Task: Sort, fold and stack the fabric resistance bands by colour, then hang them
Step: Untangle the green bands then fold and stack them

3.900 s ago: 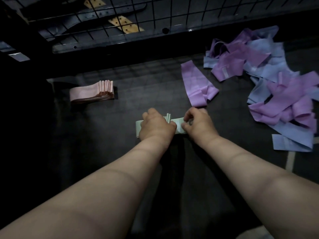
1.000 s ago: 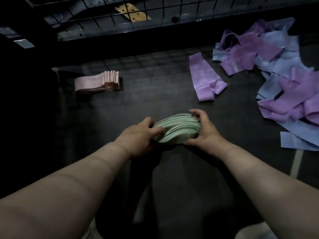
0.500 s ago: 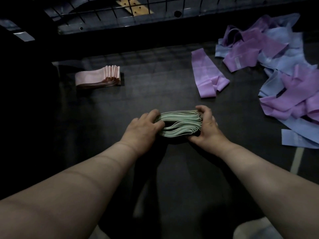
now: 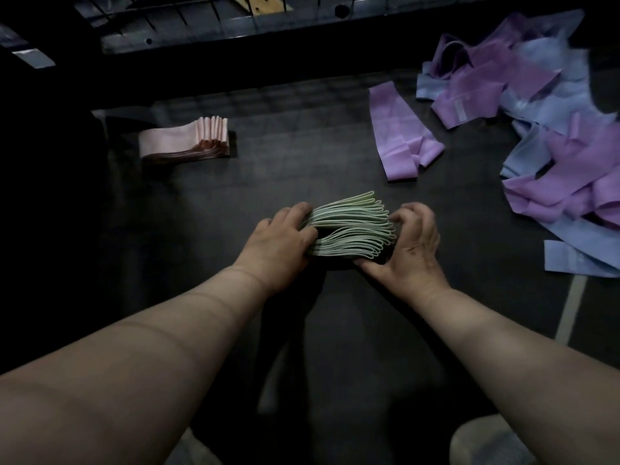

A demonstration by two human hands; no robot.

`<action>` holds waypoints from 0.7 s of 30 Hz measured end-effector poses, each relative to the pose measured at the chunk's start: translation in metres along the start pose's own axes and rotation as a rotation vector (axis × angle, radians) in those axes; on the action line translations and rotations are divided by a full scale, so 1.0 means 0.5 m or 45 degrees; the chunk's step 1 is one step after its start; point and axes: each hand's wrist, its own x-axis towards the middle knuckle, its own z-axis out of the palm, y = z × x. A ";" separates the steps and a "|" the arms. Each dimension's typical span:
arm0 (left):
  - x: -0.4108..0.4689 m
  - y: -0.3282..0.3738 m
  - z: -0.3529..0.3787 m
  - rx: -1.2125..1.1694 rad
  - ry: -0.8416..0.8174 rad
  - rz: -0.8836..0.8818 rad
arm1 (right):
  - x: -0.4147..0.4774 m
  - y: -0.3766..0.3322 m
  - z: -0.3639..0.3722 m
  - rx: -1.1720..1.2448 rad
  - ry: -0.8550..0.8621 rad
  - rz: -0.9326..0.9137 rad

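A thick stack of folded pale green bands (image 4: 352, 228) sits on the dark table (image 4: 201, 213) in the middle of the view, its folded edges fanned toward the right. My left hand (image 4: 280, 245) grips the stack's left end, fingers curled over it. My right hand (image 4: 412, 245) cups the right end, fingers curled around the folded edges. A neat stack of folded pink bands (image 4: 188, 139) lies at the back left. One purple band (image 4: 401, 132) lies loose beyond the green stack.
A tangled heap of purple and light blue bands (image 4: 553, 129) covers the table's right side. A black wire grid (image 4: 214, 15) stands along the table's far edge. The left side of the scene is dark.
Earlier both hands were folding a single green band; now they hold the whole green stack. Over the last second the stack has been squeezed together and squared between my hands.
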 end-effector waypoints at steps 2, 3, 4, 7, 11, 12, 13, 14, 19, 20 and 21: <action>0.001 0.001 -0.001 0.002 -0.012 -0.005 | -0.014 0.002 0.003 -0.070 0.071 -0.023; 0.001 0.003 -0.001 0.009 -0.010 -0.010 | -0.020 0.002 0.005 -0.100 0.089 -0.029; 0.001 0.004 0.000 0.020 -0.008 -0.017 | -0.025 0.000 0.008 -0.122 0.101 -0.032; -0.003 0.005 0.003 0.032 -0.003 -0.033 | -0.040 -0.007 0.015 -0.137 0.114 0.035; -0.005 0.007 0.007 0.052 -0.016 -0.035 | -0.066 -0.034 0.032 0.055 0.220 0.349; -0.004 0.007 0.006 0.055 -0.021 -0.036 | -0.071 -0.043 0.037 0.118 0.246 0.418; -0.002 0.008 0.005 0.056 -0.021 -0.037 | -0.074 -0.051 0.042 0.167 0.249 0.461; -0.002 0.008 0.004 0.057 -0.021 -0.038 | -0.078 -0.058 0.046 0.205 0.243 0.483; 0.000 0.007 0.001 0.087 -0.023 -0.026 | -0.075 -0.066 0.059 0.321 0.259 0.500; 0.000 0.006 0.000 0.091 -0.028 -0.025 | -0.072 -0.066 0.057 0.320 0.262 0.496; 0.001 0.005 -0.002 0.093 -0.033 -0.024 | -0.069 -0.065 0.056 0.312 0.260 0.492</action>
